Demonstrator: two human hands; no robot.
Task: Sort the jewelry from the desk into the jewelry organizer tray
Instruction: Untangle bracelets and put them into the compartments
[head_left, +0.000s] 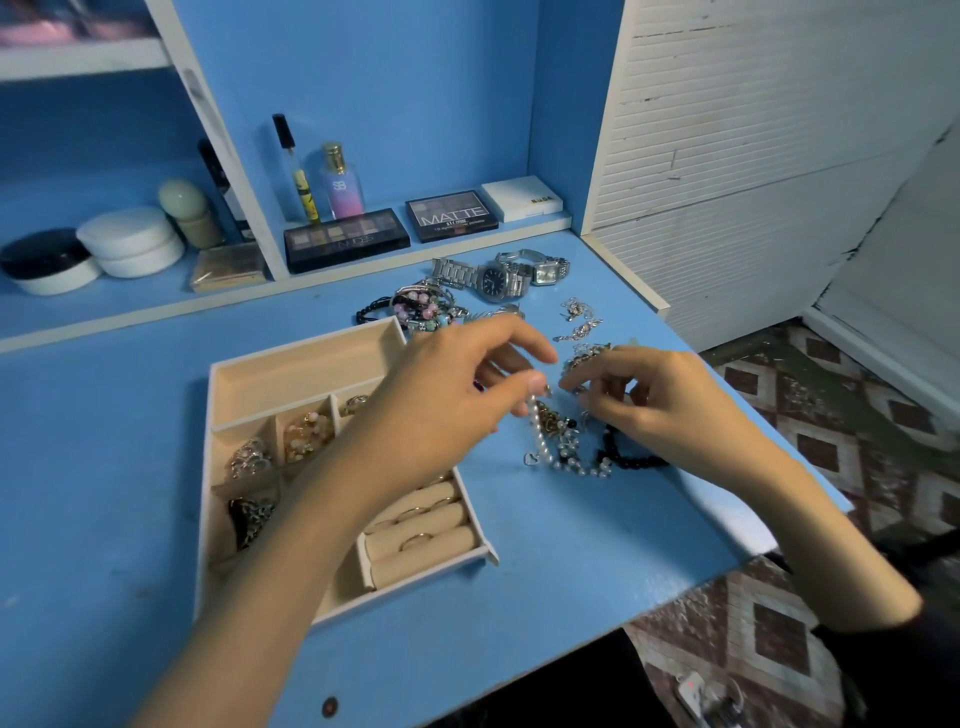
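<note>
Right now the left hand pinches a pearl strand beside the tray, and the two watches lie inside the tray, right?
Not quite: the head view shows the two watches on the desk beyond the tray, not inside it. The left hand does pinch the pearl strand beside it.
</note>
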